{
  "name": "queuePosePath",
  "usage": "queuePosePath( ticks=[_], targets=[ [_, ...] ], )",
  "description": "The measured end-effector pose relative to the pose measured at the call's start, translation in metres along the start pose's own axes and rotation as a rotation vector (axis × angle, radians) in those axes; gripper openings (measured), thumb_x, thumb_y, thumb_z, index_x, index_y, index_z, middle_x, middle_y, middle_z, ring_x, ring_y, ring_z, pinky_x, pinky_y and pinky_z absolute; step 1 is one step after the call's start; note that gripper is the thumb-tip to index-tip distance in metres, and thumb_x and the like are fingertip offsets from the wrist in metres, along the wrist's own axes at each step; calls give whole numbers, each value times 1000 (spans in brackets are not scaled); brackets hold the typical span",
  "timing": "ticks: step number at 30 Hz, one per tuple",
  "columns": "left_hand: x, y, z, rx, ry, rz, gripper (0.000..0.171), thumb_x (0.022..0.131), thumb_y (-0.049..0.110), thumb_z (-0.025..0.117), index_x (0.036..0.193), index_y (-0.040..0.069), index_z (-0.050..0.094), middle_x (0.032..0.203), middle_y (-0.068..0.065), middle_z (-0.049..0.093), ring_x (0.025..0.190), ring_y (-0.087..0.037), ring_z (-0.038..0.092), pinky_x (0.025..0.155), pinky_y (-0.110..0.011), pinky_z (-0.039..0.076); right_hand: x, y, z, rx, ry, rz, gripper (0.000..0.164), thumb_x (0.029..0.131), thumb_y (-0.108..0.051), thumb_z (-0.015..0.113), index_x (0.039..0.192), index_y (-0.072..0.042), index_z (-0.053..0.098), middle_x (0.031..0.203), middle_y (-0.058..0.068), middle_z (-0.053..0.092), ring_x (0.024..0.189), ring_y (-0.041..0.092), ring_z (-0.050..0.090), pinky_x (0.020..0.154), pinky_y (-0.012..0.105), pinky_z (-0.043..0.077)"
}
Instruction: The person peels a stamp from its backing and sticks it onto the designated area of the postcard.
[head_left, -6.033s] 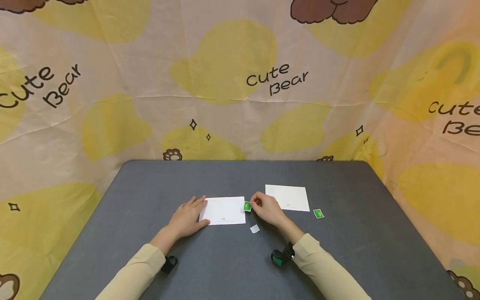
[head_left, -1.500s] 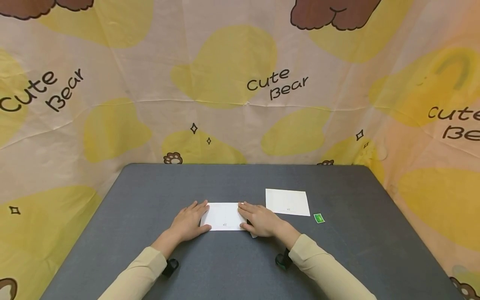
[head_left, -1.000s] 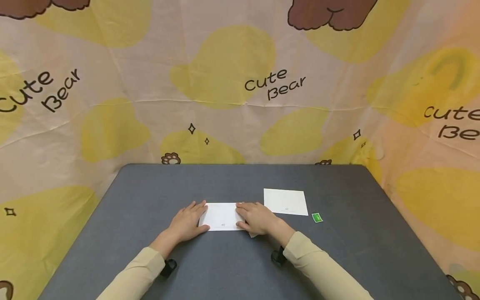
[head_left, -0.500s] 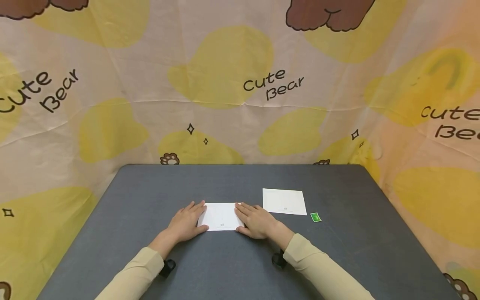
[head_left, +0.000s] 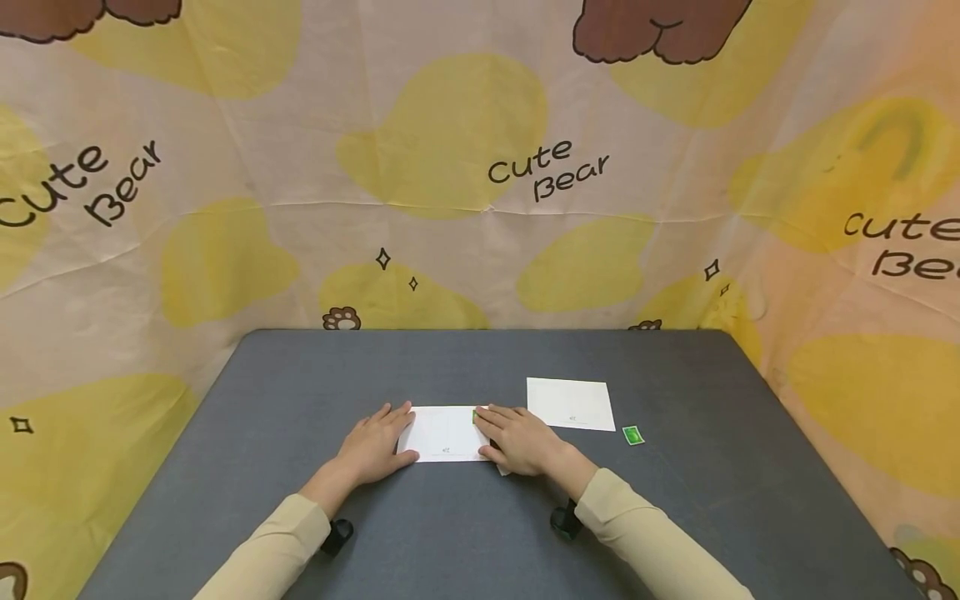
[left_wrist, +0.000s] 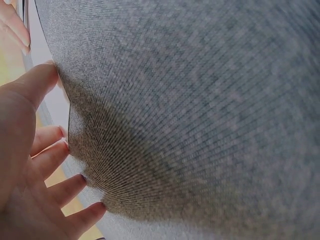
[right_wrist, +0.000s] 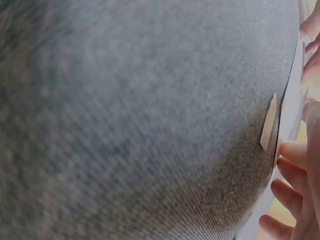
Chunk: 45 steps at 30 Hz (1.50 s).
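A white, envelope-like rectangle of paper (head_left: 444, 435) lies flat on the table between both hands. My left hand (head_left: 375, 447) rests on its left edge, fingers extended and thumb at the near corner. On the right edge lies my right hand (head_left: 522, 441), its fingers stretched over the far corner. Just past those fingertips shows a sliver of a green stamp (head_left: 475, 417); the rest is hidden. From under the right hand pokes a small white scrap (head_left: 503, 471), also seen as a pale scrap (right_wrist: 269, 122) in the right wrist view.
Beyond the right hand lies a second white rectangle of paper (head_left: 572, 404). A second green stamp (head_left: 633, 435) is to its right. The grey table (head_left: 660, 517) reaches back to a printed cloth backdrop (head_left: 420, 133).
Six seconds ago the right fingers pinched the green stamp beside the paper's right edge; now that hand lies flat over it. Since half a second ago it has slid slightly right, baring a green sliver.
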<state>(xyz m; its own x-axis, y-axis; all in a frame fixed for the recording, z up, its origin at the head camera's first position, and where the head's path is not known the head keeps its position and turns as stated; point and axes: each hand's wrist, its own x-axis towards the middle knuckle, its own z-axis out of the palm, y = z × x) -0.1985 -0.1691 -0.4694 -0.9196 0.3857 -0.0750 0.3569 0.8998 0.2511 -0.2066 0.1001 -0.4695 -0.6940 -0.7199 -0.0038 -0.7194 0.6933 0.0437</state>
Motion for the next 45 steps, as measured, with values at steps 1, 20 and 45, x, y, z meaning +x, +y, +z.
queuePosePath(
  ticks=[1, 20, 45],
  targets=[
    [0, 0, 0, 0, -2, -2, 70, 82, 42, 66, 137, 5, 43, 147, -8, 34, 134, -36, 29, 102, -58, 28, 0, 0, 0, -1, -6, 3, 54, 97, -43, 38, 140, -10, 41, 146, 5, 38, 133, 22, 36, 100, 43, 39],
    [-1, -1, 0, 1, -2, 0, 70, 82, 42, 66, 137, 5, 43, 147, -9, 34, 134, -37, 30, 101, -58, 28, -1, 4, -6, 78, -124, 33, 53, 98, -41, 38, 144, -15, 33, 150, -1, 30, 137, 24, 29, 103, 48, 33],
    [0, -1, 0, 5, 1, 5, 71, 82, 42, 65, 138, 5, 42, 148, -9, 33, 134, -36, 30, 102, -58, 28, 0, 1, -5, 77, -121, 58, 53, 96, -39, 42, 143, -13, 35, 149, 0, 31, 137, 24, 29, 102, 50, 33]
  ],
)
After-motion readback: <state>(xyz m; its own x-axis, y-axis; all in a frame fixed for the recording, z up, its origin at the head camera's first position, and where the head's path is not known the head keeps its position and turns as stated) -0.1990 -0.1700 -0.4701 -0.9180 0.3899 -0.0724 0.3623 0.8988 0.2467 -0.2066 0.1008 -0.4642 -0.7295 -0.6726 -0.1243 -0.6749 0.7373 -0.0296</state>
